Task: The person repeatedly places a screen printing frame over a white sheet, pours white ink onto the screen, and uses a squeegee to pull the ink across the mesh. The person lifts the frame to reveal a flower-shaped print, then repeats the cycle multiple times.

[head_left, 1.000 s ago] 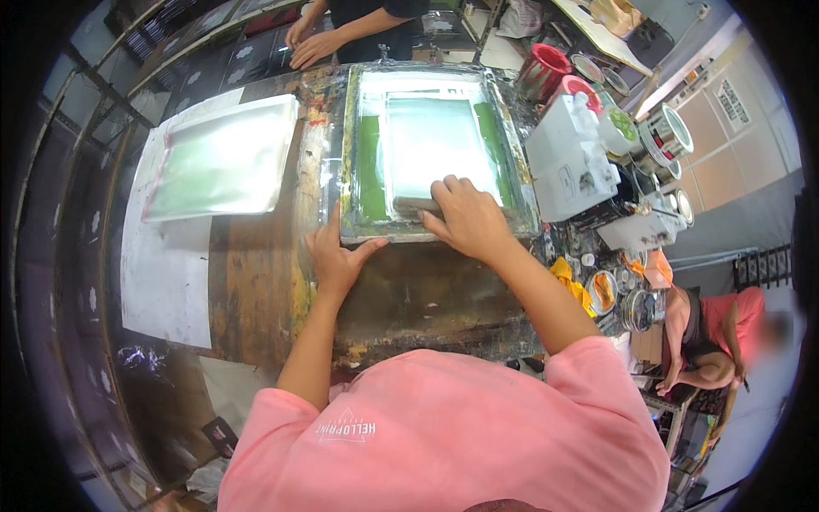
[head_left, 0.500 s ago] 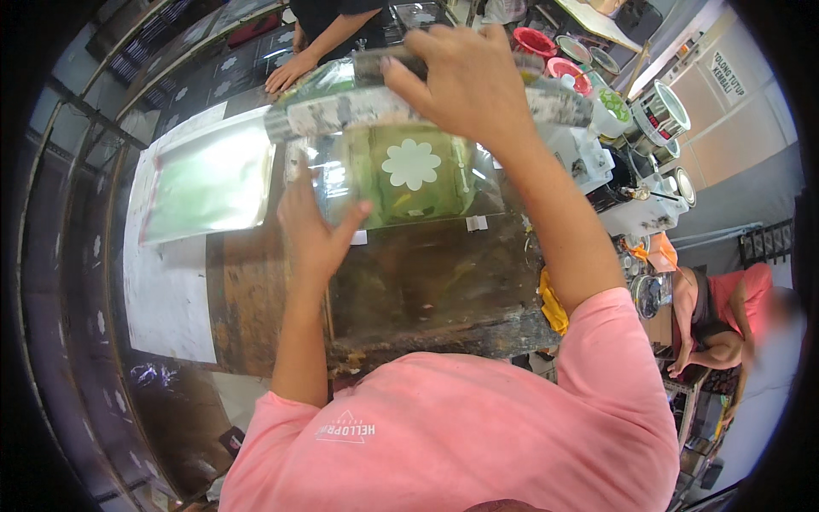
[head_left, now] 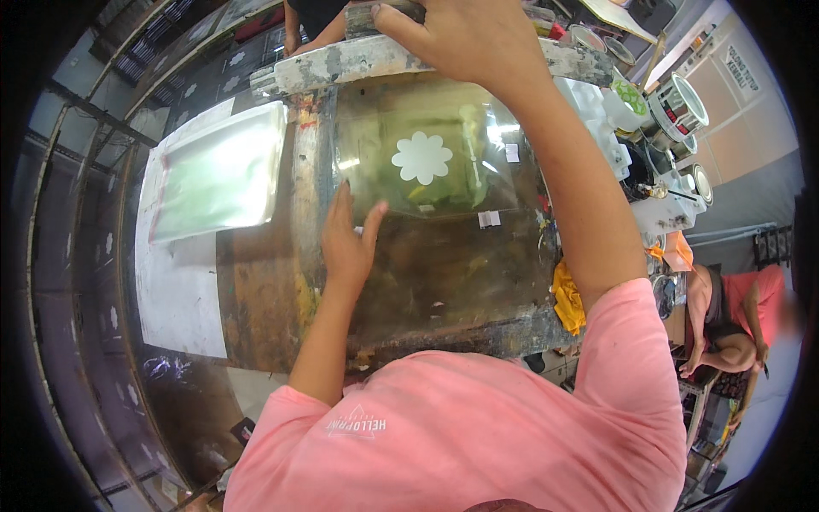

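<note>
My right hand is at the top edge of the view, closed on a raised screen-printing frame, whose long bar is grey-white and paint-stained. Its fingertips go out of the picture. Below the frame lies a clear plastic sheet bearing a white flower shape with rounded petals. My left hand is open at the sheet's near left corner, thumb and fingers apart. Whether it touches the sheet I cannot tell. Small white tabs sit along the sheet's near and right edges.
A stack of clear plastic sheets lies on white paper at left. Paint cans and tubs crowd the right side, with a yellow cloth at the table edge. One person stands opposite; another sits at right.
The frame has risen and moved away with my right hand, uncovering more of the sheet. My left hand has come off the frame's side area toward the near left corner of the sheet.
</note>
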Motion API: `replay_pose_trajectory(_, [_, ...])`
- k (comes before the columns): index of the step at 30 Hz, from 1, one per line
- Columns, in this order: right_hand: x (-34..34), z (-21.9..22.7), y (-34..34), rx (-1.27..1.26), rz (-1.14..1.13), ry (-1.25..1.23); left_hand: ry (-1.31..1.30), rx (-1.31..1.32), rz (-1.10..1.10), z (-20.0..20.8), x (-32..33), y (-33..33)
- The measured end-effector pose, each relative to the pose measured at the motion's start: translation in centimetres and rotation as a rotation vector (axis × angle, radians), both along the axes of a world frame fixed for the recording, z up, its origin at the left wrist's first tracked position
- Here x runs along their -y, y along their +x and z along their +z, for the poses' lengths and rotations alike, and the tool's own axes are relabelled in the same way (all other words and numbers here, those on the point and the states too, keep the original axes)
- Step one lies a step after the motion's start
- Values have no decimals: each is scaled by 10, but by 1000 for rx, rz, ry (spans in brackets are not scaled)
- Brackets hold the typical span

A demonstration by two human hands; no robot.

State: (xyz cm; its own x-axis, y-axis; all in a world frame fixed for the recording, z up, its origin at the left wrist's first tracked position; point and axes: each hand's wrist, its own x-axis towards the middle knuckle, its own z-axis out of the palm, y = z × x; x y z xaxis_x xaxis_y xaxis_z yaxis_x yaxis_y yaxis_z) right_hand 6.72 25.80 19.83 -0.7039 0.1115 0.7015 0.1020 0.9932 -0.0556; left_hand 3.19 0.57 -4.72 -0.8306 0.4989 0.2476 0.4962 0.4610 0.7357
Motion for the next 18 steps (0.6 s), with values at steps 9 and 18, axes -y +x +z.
replay_pose_trajectory(9, [-1,3,-1,26,4,-5,201,-11,194,77,-17,-45])
replay_pose_trajectory(18, [5,8,3,25,-23,-34,282,-150,339,75,124,-167])
